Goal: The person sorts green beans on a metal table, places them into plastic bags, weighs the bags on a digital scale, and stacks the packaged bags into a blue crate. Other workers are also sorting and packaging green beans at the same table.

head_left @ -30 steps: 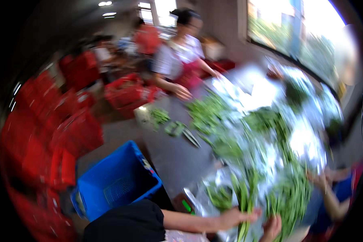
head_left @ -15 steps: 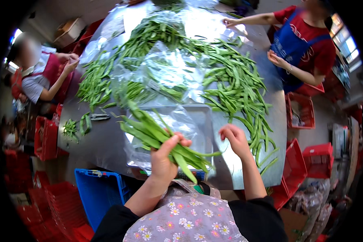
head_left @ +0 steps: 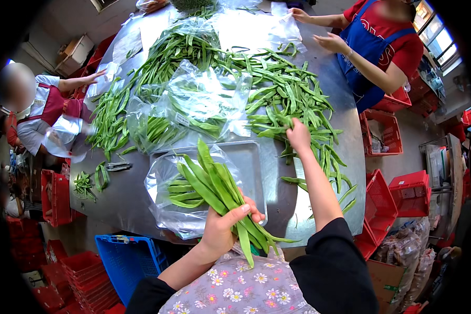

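My left hand (head_left: 227, 225) is closed round a bunch of long flat green beans (head_left: 206, 186) near my flowered apron. My right hand (head_left: 298, 136) is reached forward into the loose bean pile (head_left: 290, 91), fingers closed on some beans, their tips partly hidden. A clear plastic bag (head_left: 159, 178) with beans inside lies on a shallow metal tray (head_left: 254, 178) before me, partly behind the bunch. Beyond it lie more filled clear bags (head_left: 209, 104) and another bean heap (head_left: 110, 115). Scissors or a similar dark tool (head_left: 119, 166) lie left of the tray by small scraps (head_left: 83, 186).
Two co-workers stand at the steel table (head_left: 99, 209): one in a red apron (head_left: 42, 112) on the left, one in a blue apron (head_left: 361, 63) at right, both handling plastic bags. A blue crate (head_left: 125, 267) and red crates (head_left: 382, 131) stand around the table.
My right hand has reached forward and up into the bean pile. My left hand has moved slightly down and right with the bunch. The co-workers' arms have moved; the view swung round earlier.
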Demonstrator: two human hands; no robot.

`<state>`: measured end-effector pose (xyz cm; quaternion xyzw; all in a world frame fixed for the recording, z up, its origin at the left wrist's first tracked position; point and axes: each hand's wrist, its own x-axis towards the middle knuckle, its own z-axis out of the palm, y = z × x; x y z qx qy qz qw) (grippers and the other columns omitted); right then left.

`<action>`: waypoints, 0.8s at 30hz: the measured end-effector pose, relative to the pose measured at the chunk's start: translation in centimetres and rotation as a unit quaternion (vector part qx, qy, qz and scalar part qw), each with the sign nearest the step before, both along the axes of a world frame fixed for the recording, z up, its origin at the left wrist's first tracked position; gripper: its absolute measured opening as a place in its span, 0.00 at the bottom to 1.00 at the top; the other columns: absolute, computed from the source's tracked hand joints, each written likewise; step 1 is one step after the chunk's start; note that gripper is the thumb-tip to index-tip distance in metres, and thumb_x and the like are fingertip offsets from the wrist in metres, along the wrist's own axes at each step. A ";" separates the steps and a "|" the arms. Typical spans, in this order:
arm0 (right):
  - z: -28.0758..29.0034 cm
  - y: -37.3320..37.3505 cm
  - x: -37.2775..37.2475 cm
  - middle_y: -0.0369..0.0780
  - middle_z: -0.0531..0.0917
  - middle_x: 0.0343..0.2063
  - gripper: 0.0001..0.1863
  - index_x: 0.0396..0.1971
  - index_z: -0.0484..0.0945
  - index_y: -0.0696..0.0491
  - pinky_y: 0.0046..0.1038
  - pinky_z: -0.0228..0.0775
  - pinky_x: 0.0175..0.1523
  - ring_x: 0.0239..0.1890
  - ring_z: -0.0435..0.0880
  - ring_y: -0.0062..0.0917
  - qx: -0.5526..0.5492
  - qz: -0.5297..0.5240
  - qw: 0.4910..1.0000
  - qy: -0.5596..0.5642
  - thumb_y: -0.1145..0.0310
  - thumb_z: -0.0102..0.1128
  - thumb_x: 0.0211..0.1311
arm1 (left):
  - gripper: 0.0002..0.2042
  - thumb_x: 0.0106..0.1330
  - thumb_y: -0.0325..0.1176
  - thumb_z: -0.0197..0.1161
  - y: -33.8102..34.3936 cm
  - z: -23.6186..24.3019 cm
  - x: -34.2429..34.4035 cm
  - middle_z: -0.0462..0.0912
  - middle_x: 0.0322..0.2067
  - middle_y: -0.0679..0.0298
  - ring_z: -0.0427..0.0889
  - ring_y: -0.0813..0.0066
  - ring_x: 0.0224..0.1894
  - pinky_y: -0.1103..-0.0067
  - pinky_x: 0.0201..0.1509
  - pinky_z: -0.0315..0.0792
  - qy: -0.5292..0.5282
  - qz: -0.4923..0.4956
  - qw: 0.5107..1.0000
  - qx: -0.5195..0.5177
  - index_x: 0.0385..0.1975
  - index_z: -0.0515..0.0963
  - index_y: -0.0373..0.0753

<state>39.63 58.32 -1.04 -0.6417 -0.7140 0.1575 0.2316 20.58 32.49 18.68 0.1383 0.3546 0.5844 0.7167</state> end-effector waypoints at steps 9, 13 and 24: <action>7.9 4.2 1.1 0.46 0.76 0.38 0.23 0.47 0.63 0.62 0.22 0.78 0.31 0.30 0.81 0.25 -0.301 -0.096 0.831 0.457 0.62 0.57 0.60 | 0.12 0.59 0.26 0.54 0.6 -0.6 0.2 0.73 0.30 0.62 0.76 0.72 0.32 0.67 0.46 0.73 -0.011 0.009 1.000 -0.010 0.42 0.64 0.40; 4.9 4.1 2.3 0.50 0.75 0.42 0.27 0.53 0.58 0.66 0.23 0.77 0.30 0.31 0.82 0.27 -0.045 -0.147 0.886 0.438 0.68 0.55 0.60 | 0.12 0.59 0.25 0.54 0.6 -0.9 0.2 0.73 0.30 0.62 0.76 0.72 0.32 0.67 0.46 0.73 -0.011 0.012 1.000 -0.016 0.42 0.64 0.40; 2.0 1.5 2.4 0.38 0.79 0.24 0.05 0.31 0.75 0.56 0.27 0.69 0.32 0.27 0.79 0.25 0.129 -0.123 0.938 0.297 0.71 0.57 0.56 | 0.12 0.59 0.23 0.53 0.6 -0.6 0.1 0.73 0.30 0.63 0.76 0.71 0.32 0.66 0.46 0.74 -0.011 0.032 0.999 -0.040 0.43 0.65 0.41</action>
